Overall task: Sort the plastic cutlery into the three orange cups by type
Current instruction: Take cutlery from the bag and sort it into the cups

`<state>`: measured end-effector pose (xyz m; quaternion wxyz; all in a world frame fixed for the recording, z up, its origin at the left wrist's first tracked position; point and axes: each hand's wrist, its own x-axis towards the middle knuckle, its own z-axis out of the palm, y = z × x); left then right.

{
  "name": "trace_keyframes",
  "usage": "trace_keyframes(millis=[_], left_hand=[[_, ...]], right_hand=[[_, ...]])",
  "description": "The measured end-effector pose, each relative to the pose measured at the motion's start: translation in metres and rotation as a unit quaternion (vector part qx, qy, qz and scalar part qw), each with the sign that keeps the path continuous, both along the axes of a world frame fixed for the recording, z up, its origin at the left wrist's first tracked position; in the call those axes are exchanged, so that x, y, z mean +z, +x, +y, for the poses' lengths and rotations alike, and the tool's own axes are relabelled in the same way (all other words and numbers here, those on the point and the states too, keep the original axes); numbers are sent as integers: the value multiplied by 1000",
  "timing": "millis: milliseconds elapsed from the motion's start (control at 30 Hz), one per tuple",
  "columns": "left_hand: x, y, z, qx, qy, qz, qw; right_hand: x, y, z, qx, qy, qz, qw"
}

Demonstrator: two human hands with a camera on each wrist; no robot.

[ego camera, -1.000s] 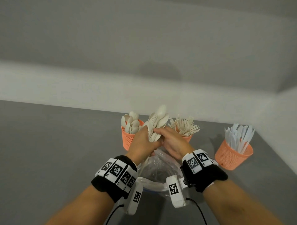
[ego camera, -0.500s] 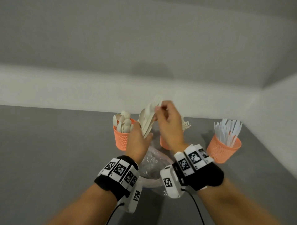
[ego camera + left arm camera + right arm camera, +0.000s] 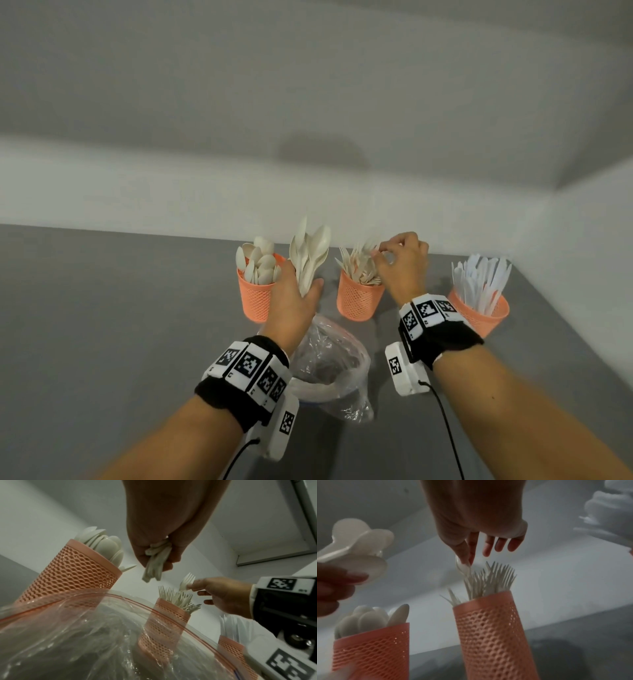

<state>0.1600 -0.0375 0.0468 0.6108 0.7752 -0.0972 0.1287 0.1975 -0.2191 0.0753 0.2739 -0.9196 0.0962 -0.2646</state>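
Three orange mesh cups stand in a row on the grey table: a spoon cup [image 3: 257,301] at left, a fork cup [image 3: 358,298] in the middle, a knife cup [image 3: 479,313] at right. My left hand [image 3: 294,294] grips a bunch of white spoons [image 3: 310,253] upright between the spoon and fork cups. My right hand [image 3: 399,263] pinches a single fork [image 3: 186,582] by its head between thumb and forefinger, its handle down among the forks [image 3: 489,582] in the middle cup. The other fingers are spread.
A clear zip bag [image 3: 329,359] lies crumpled on the table just in front of the cups, between my wrists. A pale wall runs close behind the cups, and the table's right edge passes near the knife cup.
My right hand drew one fork out of the bunch in my left hand and carried it right and down to the fork cup. The left hand kept the spoons.
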Motion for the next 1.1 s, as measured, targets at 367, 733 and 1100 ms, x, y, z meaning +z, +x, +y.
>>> trace_keyframes(millis=[367, 733, 1100], left_hand=[[4, 3, 7, -10, -11, 17, 1000], [5, 5, -5, -66, 104, -50, 991], [1, 7, 8, -143, -115, 83, 980]], right_hand=[[1, 3, 18, 58, -127, 96, 986], [6, -19, 92, 218, 492, 196, 820], [5, -22, 84, 249, 607, 205, 727]])
